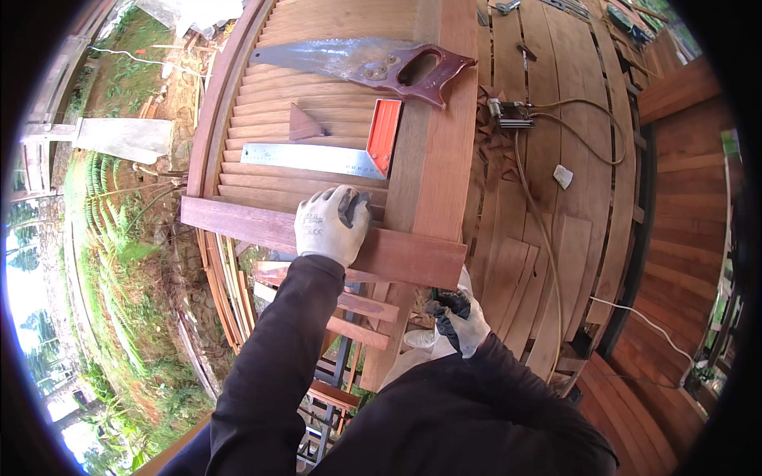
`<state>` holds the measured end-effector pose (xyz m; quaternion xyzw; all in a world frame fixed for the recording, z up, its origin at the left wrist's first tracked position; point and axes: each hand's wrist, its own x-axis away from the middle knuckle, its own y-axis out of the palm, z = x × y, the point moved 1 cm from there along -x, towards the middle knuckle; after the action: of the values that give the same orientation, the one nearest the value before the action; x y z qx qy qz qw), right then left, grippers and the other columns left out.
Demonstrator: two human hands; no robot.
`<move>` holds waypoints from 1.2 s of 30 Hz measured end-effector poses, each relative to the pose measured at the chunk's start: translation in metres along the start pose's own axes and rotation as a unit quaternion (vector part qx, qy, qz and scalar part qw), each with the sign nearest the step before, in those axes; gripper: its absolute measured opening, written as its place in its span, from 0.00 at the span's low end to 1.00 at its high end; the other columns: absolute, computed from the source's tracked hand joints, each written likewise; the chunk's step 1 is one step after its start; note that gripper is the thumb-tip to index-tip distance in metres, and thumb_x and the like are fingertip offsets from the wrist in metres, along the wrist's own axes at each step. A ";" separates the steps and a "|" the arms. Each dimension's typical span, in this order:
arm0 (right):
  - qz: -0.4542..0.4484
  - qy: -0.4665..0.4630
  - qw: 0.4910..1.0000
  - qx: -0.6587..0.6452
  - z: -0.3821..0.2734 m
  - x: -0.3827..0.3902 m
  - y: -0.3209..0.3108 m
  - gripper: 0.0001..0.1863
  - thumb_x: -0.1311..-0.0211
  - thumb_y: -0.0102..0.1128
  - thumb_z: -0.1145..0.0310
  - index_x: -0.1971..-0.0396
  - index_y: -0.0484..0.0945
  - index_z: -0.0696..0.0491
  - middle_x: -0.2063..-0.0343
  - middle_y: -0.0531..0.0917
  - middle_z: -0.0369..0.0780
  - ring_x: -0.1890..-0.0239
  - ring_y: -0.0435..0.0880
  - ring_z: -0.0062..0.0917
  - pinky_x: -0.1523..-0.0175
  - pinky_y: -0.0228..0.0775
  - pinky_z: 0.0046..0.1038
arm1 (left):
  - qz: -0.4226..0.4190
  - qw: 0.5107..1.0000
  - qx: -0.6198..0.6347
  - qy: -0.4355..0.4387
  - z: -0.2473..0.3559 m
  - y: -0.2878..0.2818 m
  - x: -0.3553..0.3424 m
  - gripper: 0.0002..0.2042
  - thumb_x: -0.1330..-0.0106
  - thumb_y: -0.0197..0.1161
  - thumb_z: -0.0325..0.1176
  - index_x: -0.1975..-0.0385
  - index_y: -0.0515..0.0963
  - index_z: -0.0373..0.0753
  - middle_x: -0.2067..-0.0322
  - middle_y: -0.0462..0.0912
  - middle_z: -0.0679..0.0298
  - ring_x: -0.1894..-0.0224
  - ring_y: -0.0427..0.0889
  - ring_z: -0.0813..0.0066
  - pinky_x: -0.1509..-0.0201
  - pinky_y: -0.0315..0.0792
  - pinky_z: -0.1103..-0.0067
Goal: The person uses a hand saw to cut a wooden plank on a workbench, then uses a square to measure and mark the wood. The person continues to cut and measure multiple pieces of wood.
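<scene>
My left hand [332,224], in a white and grey work glove, is closed over the near wooden rail [246,220] of a slatted wooden panel [274,87]. Its fingers curl toward the slats. Just off the rail's right end, my right hand [464,319] wears a glove with dark fingertips. Its fingers are curled, and whatever they may hold is hidden. Beyond my left hand lies a try square [309,156] with an orange handle and a metal blade. A small wooden triangle [303,123] sits beside it. Farther off, a handsaw [357,65] with a dark red handle lies across the panel.
Plank decking [583,214] on the right carries a metal tool with a hose [512,115], wood offcuts and a pale chunk [562,176]. Loose wooden strips [361,305] lie below the rail. Left of the panel the ground drops to ferns [103,190].
</scene>
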<state>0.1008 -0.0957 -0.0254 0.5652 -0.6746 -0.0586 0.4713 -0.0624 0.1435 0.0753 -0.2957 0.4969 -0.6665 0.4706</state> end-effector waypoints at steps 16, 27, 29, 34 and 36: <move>0.094 -0.061 0.994 0.006 0.033 0.031 -0.006 0.17 0.31 0.48 0.83 0.44 0.71 0.59 0.67 0.79 0.37 0.76 0.73 0.14 0.70 0.69 0.18 | -0.018 1.000 0.000 -0.009 0.007 -0.005 -0.002 0.12 0.35 0.58 0.44 0.66 0.81 0.42 0.64 0.86 0.56 0.56 0.83 0.54 0.49 0.73 0.61; -0.095 0.179 0.976 0.080 0.116 -0.074 0.082 0.16 0.28 0.51 0.77 0.44 0.74 0.50 0.68 0.82 0.34 0.77 0.77 0.16 0.75 0.70 0.21 | -0.062 0.996 0.031 -0.051 0.002 -0.022 0.008 0.15 0.35 0.57 0.48 0.62 0.81 0.43 0.61 0.86 0.57 0.52 0.83 0.57 0.46 0.70 0.62; -0.062 0.213 0.975 0.036 0.135 -0.121 0.124 0.16 0.27 0.50 0.75 0.43 0.74 0.50 0.70 0.82 0.35 0.77 0.77 0.17 0.75 0.69 0.23 | -0.065 0.995 0.053 -0.045 0.005 -0.022 0.003 0.16 0.35 0.57 0.48 0.60 0.82 0.43 0.61 0.86 0.57 0.51 0.82 0.57 0.45 0.70 0.61; -0.237 0.128 0.935 0.230 0.120 -0.176 0.256 0.17 0.29 0.50 0.75 0.43 0.75 0.48 0.72 0.83 0.38 0.83 0.75 0.18 0.79 0.68 0.23 | -0.084 0.990 0.100 -0.052 -0.001 -0.025 0.006 0.18 0.35 0.58 0.48 0.55 0.81 0.42 0.56 0.85 0.56 0.46 0.80 0.55 0.38 0.67 0.56; -0.239 0.151 0.943 0.176 0.134 -0.196 0.288 0.17 0.29 0.49 0.76 0.44 0.76 0.48 0.72 0.83 0.39 0.85 0.75 0.18 0.81 0.67 0.22 | -0.074 0.990 0.111 -0.052 -0.004 -0.023 0.007 0.17 0.35 0.59 0.47 0.56 0.81 0.42 0.58 0.84 0.57 0.47 0.80 0.55 0.40 0.68 0.57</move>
<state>-0.2133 0.1052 -0.0344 0.7857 -0.4404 0.0361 0.4328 -0.0761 0.1402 0.0947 -0.3114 0.3714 -0.7345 0.4750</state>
